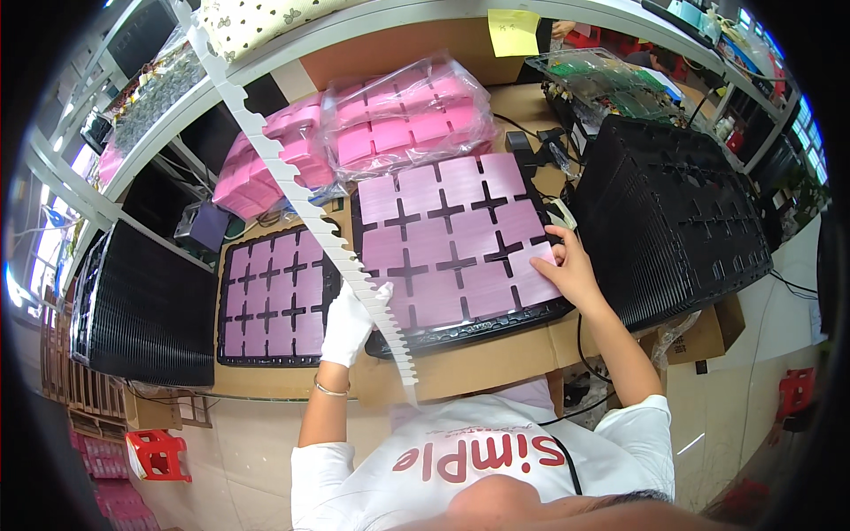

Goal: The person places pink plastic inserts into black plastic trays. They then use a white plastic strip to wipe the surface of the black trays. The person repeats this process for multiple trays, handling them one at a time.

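Observation:
A pink foam sheet point(425, 296) with cross-shaped cutouts lies over a black plastic tray point(478, 329) in front of me. My right hand point(571, 273) is bare and pinches the sheet's right edge, thumb on top. At the left edge of the same sheet is my left hand point(348, 327), in a white glove. A pale toothed strip point(292, 190) crosses the view slantwise and hides most of that hand's fingers, so its grip cannot be made out. Left of it lies a second black tray point(227, 341) with pink foam pieces point(257, 327) in it.
Tall stacks of black trays stand at the left point(146, 305) and right point(673, 221). Behind the work lie pink foam stacks point(270, 159) and a clear bag of pink foam point(403, 115). Green circuit boards point(611, 80) sit at the back right. A shelf edge point(425, 22) runs overhead.

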Demonstrator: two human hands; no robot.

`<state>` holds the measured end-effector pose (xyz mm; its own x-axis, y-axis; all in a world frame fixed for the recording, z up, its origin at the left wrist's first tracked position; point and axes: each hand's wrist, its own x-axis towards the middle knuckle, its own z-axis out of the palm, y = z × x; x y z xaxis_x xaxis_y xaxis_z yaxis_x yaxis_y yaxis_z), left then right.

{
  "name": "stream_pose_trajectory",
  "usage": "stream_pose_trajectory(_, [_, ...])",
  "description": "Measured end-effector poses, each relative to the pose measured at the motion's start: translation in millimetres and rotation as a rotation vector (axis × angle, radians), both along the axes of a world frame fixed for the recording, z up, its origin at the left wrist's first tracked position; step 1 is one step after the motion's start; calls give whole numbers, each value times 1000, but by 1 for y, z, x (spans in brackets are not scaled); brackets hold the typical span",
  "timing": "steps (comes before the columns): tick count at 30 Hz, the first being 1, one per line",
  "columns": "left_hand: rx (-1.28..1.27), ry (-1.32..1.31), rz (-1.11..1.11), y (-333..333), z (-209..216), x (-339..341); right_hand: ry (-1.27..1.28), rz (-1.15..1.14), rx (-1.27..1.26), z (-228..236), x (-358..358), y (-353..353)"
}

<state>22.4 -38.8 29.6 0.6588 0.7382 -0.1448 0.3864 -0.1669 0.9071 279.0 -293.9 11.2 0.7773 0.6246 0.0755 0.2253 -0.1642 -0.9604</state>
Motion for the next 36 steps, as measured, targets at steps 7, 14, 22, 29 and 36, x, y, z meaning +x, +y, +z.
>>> stream_pose_trajectory(7, [418,89,-67,-10,-12,-3,-130,-79,-69,-18,14,-11])
stream_pose_trajectory(14, [482,147,-76,-8,-11,-4,-127,-23,-88,-21,20,-13])
stream_pose_trajectory(22, [657,-148,-17,38,27,44,-212,-2,-257,-7,23,-14])
stream_pose_trajectory(29, [1156,-119,-522,174,-13,155,-286,-3,-315,-7,22,-8])
stream_pose_trajectory(36, [1149,317,-144,179,-13,163,-448,-101,-443,17,18,-13])
